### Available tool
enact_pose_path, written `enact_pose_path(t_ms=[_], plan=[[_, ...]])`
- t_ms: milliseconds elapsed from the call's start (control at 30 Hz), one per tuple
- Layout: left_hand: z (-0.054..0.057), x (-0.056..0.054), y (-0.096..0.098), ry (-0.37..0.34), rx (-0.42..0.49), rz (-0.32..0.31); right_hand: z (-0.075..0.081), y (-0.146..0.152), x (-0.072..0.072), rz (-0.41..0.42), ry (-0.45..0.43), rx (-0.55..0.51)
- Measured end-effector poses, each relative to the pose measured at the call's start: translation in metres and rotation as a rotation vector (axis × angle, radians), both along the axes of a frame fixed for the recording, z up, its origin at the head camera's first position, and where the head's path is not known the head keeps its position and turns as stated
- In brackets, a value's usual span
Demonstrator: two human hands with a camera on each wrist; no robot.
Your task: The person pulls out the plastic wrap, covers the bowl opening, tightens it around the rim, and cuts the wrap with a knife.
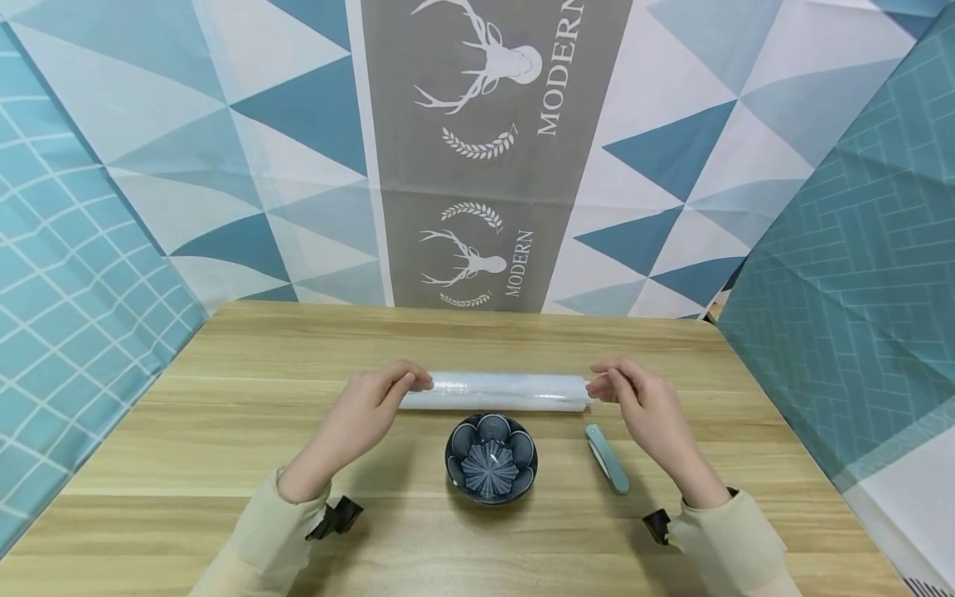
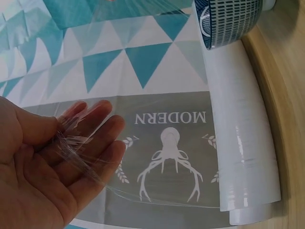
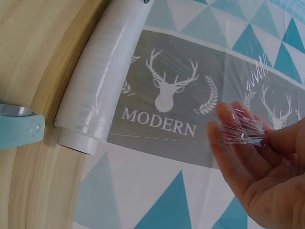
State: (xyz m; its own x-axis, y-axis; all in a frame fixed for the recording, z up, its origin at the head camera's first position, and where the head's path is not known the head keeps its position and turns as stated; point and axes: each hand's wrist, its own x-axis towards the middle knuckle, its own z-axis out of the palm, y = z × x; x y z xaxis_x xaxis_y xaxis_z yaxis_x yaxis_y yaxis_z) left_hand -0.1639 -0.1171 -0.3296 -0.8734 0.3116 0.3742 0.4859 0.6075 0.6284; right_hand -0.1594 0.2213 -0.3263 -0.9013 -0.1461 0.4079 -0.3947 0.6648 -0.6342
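A roll of cling film (image 1: 503, 396) lies across the wooden table. From it a transparent sheet of film is drawn out, and each hand pinches one corner. My left hand (image 1: 366, 414) is raised near the roll's left end; in the left wrist view, bunched film (image 2: 78, 157) sits between thumb and fingers. Over by the right end, my right hand (image 1: 652, 414) grips the other corner, gathered into wrinkled film (image 3: 243, 129) under the thumb in the right wrist view. Between the forearms stands a dark blue patterned bowl (image 1: 491, 481), upright, nearer to me than the roll.
A teal-handled folding knife (image 1: 608, 460) lies to the bowl's right, near my right hand. Behind the wooden table (image 1: 224, 464) hangs a patterned cloth (image 1: 477, 182) with deer heads and triangles; teal tiled cloths flank both sides.
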Motion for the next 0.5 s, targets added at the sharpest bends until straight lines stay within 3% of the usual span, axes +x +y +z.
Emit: enact_pose_path(t_ms=[500], plan=[[0.005, 0.014, -0.001, 0.046, -0.027, 0.014, 0.007, 0.0, 0.017, -0.009, 0.007, 0.027]])
